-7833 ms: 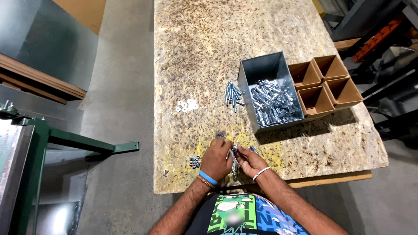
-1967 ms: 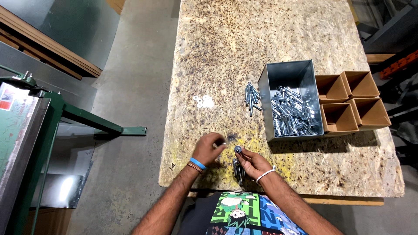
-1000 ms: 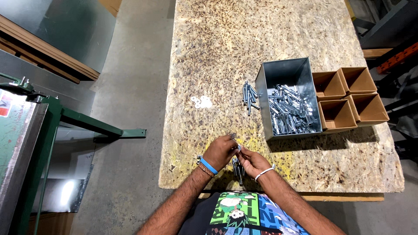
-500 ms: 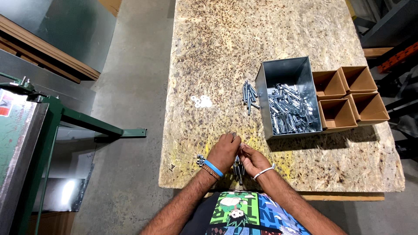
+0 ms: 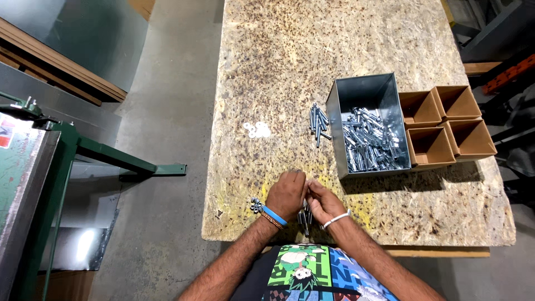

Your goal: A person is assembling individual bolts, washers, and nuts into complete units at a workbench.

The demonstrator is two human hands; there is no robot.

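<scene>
While both hands, left hand (image 5: 286,192) and right hand (image 5: 323,202), pinch one small bolt (image 5: 307,184) over the table (image 5: 345,44), we judge it rigid, light, slippery, best held by its shank.

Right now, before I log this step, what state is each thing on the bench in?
Left hand: fingertips meeting the right hand's, grip hidden.
Right hand: pinched against the left, grip hidden.
Metal bin: open, partly filled with bolts.
Cardboard boxes: four, open, empty.
Loose bolts: lying left of the bin.
White washers: small flat cluster.
Nuts: small pile beside the left wrist.
</scene>
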